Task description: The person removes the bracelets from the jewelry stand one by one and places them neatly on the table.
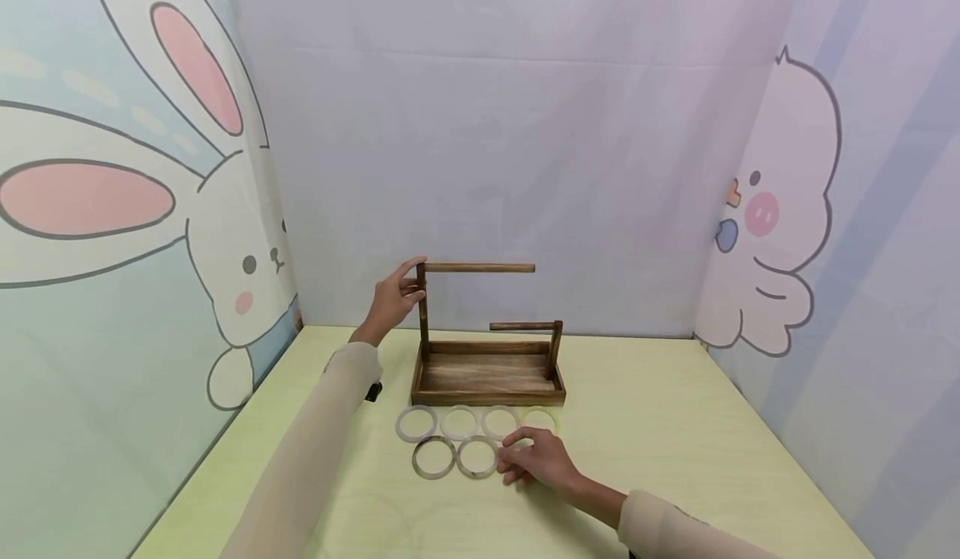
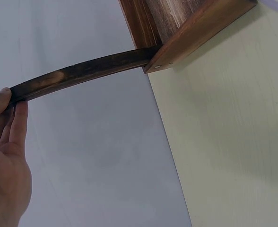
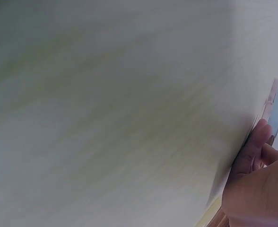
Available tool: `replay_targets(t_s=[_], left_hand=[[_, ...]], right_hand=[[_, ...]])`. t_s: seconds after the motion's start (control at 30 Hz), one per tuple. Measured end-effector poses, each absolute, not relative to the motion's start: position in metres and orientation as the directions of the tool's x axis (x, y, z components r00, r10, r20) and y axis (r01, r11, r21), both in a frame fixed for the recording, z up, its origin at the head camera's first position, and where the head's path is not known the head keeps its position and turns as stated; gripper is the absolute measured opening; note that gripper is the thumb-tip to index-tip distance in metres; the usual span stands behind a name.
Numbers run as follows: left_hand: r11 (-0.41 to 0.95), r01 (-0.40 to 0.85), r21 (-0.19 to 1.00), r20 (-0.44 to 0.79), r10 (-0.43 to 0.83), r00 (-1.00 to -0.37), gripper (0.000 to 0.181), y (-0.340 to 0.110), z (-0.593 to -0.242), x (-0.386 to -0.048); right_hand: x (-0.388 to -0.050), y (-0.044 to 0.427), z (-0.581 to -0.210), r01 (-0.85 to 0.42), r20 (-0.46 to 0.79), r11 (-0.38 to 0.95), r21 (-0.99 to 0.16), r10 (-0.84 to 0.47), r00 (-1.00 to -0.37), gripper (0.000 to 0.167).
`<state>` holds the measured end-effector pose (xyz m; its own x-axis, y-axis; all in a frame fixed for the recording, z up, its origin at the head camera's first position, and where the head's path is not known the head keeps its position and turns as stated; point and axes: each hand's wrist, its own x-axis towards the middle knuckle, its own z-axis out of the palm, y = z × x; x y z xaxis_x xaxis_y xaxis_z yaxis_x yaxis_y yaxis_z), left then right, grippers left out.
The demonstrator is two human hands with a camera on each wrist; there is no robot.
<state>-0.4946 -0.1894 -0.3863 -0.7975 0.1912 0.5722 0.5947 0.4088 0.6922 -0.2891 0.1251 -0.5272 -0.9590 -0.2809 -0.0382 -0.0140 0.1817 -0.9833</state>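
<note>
At the top of the tall post of a dark brown wooden stand [image 1: 487,397], my left hand [image 1: 392,301] pinches the wood between thumb and fingers. The left wrist view shows that post [image 2: 82,72] with the left hand [image 2: 9,163] at its end. In front of the stand lie several ring-shaped bangles in two rows. My right hand [image 1: 543,461] is low over the table, loosely curved fingers beside the right front-row dark mottled bangle [image 1: 459,457]; contact is unclear. Another dark bangle [image 1: 415,457] lies to its left. The right wrist view shows the right hand [image 3: 255,184] close to the tabletop.
Pale bangles [image 1: 398,424] form the back row, with a yellowish bangle [image 1: 540,410] at its right end, partly behind the right hand. The stand has a long upper bar [image 1: 480,267] and a shorter bar [image 1: 521,326] over its tray. A curtain [image 1: 480,167] hangs behind the table [image 1: 660,442].
</note>
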Motion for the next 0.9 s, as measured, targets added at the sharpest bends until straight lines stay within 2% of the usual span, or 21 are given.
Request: replay_targets(t_s=[0.53,0.9], left_hand=[[0.41,0.609,0.679,0.584,0.2,-0.786,0.073,-0.188,-0.384,-0.492],[0.397,0.621,0.676,0.592,0.208,-0.778,0.073,-0.19,-0.385,-0.495]], right_hand=[[-0.289,0.127,-0.527,-0.018,-0.03,0.166,-0.986,-0.287,-0.957,0.03],[-0.293,0.138,-0.519,0.01,-0.076,0.172,-0.985,-0.381,-0.922,0.039]])
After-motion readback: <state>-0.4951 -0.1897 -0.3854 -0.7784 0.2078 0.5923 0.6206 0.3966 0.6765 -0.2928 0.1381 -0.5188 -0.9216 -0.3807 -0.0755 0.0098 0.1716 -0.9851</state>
